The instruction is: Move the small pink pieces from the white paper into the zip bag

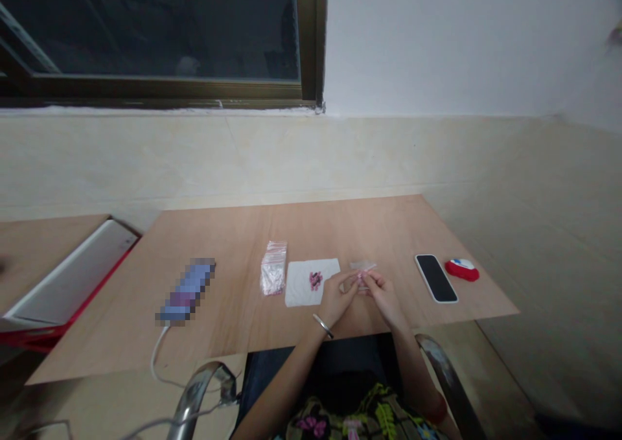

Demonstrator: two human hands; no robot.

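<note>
My left hand [339, 294], with a silver bangle at the wrist, meets my right hand [383, 292] near the front middle of the table. Thumbs and fingertips of both pinch together around a small pink piece [360, 277], too small to make out well. Just behind and beneath the fingertips lies a small clear plastic bag [363, 266], partly covered by the hands. Left of them, a white sheet [299, 284] bears a little heap of pink and dark pieces [315, 280]. A stack of clear zip bags [274, 268] sits beside that sheet.
On the right are a white-edged phone [436, 278] and a red-and-white object [462, 269]. A blurred-out phone [187, 292] with a white cable [154, 356] lies on the left. Metal chair arms [194, 394] flank my lap, and a tiled wall [291, 161] stands behind the table.
</note>
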